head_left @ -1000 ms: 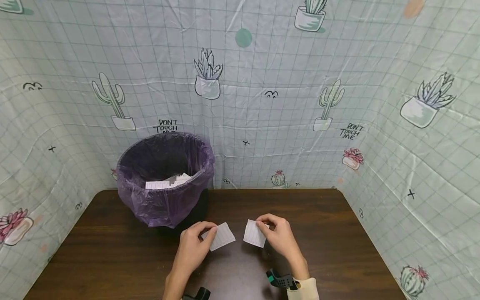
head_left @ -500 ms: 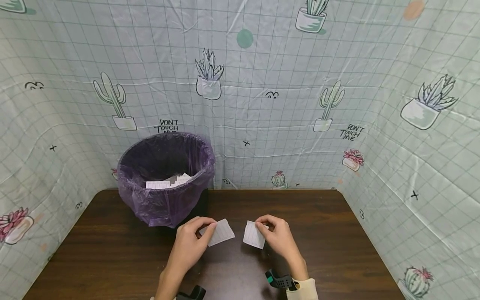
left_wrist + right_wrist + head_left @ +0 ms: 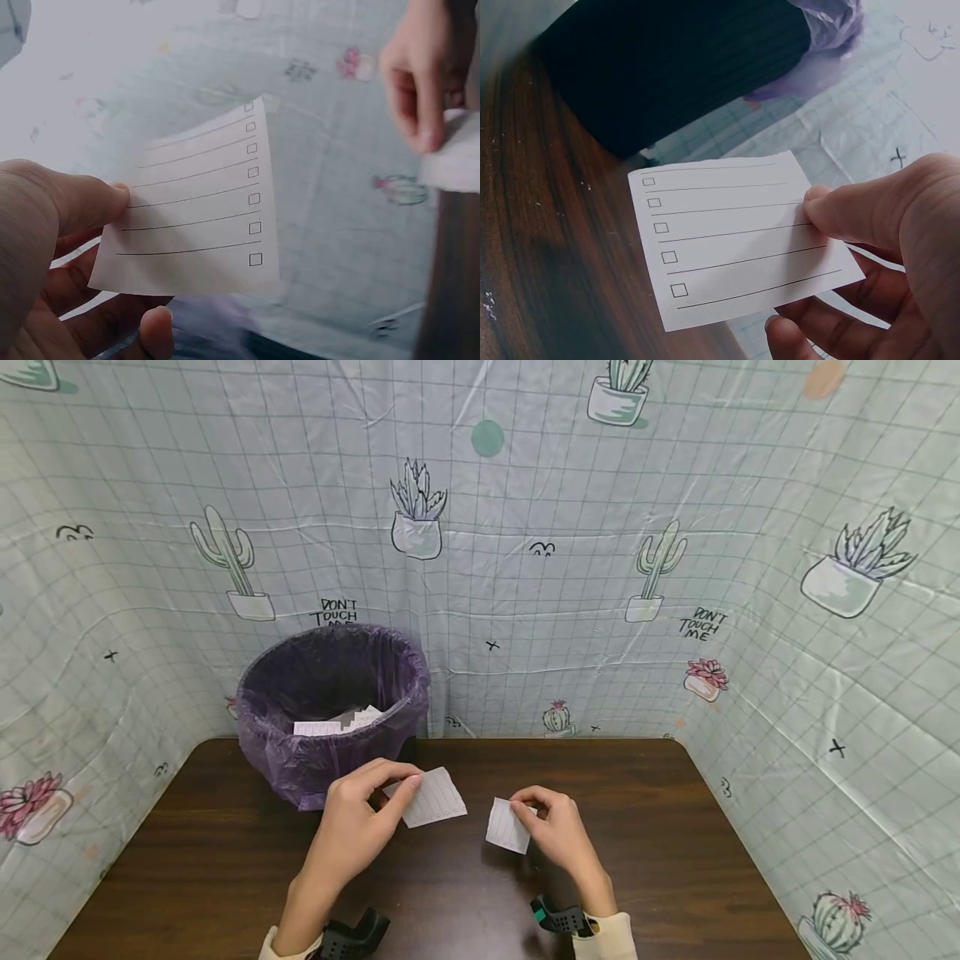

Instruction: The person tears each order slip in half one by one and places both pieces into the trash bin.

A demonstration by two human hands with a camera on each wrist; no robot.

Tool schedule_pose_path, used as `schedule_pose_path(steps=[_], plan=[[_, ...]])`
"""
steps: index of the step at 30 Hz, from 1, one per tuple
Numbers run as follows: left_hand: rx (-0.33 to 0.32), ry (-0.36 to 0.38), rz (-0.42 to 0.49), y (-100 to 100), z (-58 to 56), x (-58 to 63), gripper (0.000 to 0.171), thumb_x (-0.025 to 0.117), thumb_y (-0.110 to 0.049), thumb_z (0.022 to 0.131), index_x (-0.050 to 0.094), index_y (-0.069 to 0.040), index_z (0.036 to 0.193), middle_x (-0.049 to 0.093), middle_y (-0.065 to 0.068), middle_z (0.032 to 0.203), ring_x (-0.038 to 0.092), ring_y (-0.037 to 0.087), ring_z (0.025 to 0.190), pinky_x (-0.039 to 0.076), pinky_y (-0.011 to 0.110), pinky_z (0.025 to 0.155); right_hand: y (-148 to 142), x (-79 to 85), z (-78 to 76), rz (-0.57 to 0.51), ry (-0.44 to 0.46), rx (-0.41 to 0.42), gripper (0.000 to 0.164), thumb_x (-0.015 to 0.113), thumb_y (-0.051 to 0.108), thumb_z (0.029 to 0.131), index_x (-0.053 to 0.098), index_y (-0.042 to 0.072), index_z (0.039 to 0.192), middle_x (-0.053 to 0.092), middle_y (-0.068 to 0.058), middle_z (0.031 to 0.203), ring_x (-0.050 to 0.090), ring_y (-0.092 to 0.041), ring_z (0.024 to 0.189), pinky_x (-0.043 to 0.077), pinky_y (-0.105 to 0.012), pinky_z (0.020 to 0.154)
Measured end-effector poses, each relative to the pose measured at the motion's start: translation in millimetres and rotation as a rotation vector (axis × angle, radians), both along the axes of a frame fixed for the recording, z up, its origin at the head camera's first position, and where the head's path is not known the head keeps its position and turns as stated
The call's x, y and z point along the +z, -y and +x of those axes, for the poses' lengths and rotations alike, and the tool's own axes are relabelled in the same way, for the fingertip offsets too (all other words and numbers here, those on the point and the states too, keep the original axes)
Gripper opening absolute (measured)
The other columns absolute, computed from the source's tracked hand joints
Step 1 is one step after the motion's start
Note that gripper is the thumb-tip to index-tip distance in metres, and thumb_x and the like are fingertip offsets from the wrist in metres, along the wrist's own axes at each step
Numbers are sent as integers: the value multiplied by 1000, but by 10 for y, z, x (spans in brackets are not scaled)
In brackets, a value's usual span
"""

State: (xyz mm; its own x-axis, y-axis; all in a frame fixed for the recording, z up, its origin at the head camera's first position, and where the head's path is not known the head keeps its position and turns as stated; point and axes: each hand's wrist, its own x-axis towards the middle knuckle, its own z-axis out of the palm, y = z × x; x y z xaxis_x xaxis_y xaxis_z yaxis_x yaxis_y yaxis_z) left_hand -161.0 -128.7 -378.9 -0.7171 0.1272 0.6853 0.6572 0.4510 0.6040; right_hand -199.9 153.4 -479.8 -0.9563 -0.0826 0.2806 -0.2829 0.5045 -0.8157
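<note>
My left hand (image 3: 358,817) pinches a torn piece of lined paper (image 3: 199,206) between thumb and fingers, in front of the trash bin (image 3: 330,768). A column of small checkboxes runs down its right edge in the left wrist view. Further right, my right hand (image 3: 555,828) pinches a second torn paper piece (image 3: 735,244), lined too, with checkboxes along its left edge. A gap separates the two pieces, both held above the table. Inside the bin, which has a purple plastic liner, lie several white paper scraps (image 3: 318,728).
The dark wooden table (image 3: 645,827) reaches back to a hanging sheet (image 3: 525,593) with a grid and cactus print, which also encloses both sides. Black straps with devices sit on both wrists.
My left hand has moved left and up toward the bin, carrying its paper piece away from the other one. My right hand has stayed nearly in place.
</note>
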Motion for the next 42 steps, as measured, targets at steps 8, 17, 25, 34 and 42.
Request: schedule_pose_path(steps=[8,17,25,34,42], plan=[[20,-152,-76,217,-42,493,17,77,3,88,78,-11,97,73,-4,88,56,2,69,47,14,62,-21,37,-2,6,2,-4,6,74,7,94,77,13,92,73,1,86,59,-6,74,49,-22,67],[163,-250,-99,577,-132,767,19,77,6,85,79,-8,97,73,3,86,56,-1,76,44,10,65,-26,27,19,9,28,8,6,74,7,94,77,13,92,73,1,86,59,-7,74,50,-23,68],[235,-274,-99,796,-214,838,17,78,5,86,80,-6,99,74,7,86,53,-11,74,43,6,66,-47,24,26,8,18,2,7,74,7,94,77,13,91,72,1,84,58,-7,73,49,-23,66],[352,-200,-73,891,-330,890,8,74,-4,92,79,0,98,75,16,88,49,-22,78,39,2,67,-68,29,30,11,23,5,6,74,8,94,77,13,92,72,2,85,57,-7,73,48,-23,66],[428,-102,-73,924,-433,824,14,73,-12,94,79,0,99,77,18,92,46,-25,78,36,2,67,-96,48,30,15,10,-2,7,74,8,94,77,14,92,71,3,83,55,-6,69,45,-22,63]])
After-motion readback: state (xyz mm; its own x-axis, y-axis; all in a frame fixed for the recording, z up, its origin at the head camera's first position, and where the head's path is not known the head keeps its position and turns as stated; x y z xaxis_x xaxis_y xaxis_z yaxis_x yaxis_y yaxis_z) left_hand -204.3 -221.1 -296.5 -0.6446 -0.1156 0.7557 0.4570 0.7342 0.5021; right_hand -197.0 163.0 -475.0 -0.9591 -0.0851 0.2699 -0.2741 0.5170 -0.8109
